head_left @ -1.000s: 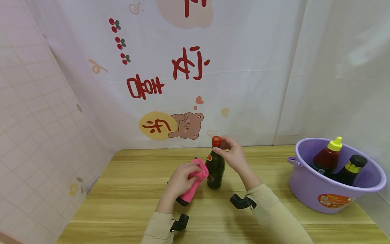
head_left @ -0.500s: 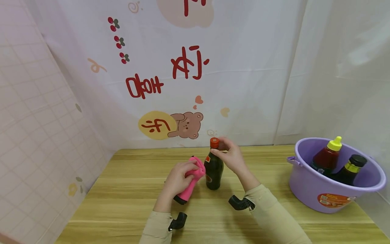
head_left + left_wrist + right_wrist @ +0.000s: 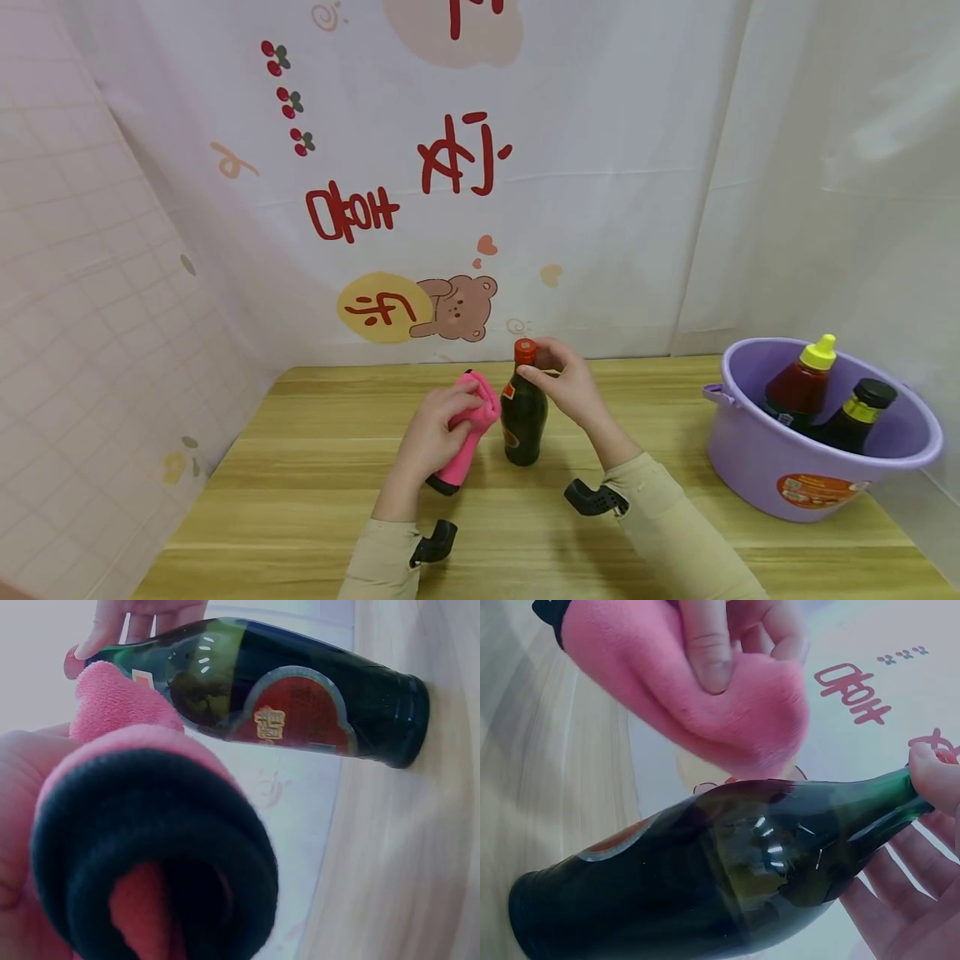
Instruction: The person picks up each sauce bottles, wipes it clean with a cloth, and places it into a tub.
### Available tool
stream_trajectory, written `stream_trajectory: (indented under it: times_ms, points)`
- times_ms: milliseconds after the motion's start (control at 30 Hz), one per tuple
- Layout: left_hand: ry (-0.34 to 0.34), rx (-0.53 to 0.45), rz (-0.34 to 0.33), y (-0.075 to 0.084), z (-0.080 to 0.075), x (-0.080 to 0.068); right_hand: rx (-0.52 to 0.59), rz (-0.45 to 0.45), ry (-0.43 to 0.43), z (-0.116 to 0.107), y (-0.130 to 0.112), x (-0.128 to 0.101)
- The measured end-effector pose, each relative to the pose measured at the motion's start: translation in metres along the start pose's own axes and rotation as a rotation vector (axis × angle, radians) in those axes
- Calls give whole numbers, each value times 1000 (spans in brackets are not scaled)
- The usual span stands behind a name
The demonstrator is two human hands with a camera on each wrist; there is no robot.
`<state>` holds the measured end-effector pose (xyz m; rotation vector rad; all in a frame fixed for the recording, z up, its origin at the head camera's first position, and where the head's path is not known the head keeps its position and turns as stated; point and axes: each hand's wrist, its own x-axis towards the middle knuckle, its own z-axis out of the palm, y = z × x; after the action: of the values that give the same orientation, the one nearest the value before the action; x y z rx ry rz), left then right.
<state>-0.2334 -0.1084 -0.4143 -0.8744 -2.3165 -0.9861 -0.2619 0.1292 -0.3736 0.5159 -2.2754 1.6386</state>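
Observation:
A dark green glass bottle (image 3: 523,427) with a red cap (image 3: 525,352) stands upright on the wooden table. My right hand (image 3: 567,385) holds its neck between thumb and fingers, just under the cap. To the left of the bottle, my left hand (image 3: 433,429) grips a rolled pink cloth (image 3: 124,705) with black edging. In the right wrist view the cloth's folded end (image 3: 769,724) lies close against the bottle's shoulder; whether they touch is hard to tell. A red label (image 3: 296,712) shows on the bottle's side in the left wrist view.
A purple bucket (image 3: 750,467) stands on the table (image 3: 300,500) at the right. Inside are a red sauce bottle with a yellow cap (image 3: 819,353) and a dark bottle with a black cap (image 3: 874,392). A printed white curtain (image 3: 600,208) hangs behind the table.
My left hand has shifted slightly left and away with the pink cloth. The right hand keeps its hold on the bottle's neck, and the whole view has drifted a little.

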Motion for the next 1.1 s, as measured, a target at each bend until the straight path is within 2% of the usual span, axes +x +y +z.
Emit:
stream_trajectory:
  times_ms: [167, 500, 600, 733, 1100]
  points:
    - [29, 7, 49, 5, -4, 7, 24, 1, -16, -3, 1, 1]
    - [13, 32, 185, 20, -12, 31, -13, 8, -57, -11, -2, 2]
    - [3, 36, 209, 24, -13, 35, 20, 15, -87, -12, -2, 3]
    - [-14, 51, 215, 27, -11, 39, 63, 26, -116, -12, -1, 5]
    - [-52, 91, 210, 28, -5, 41, 57, 20, -136, -13, -4, 5]
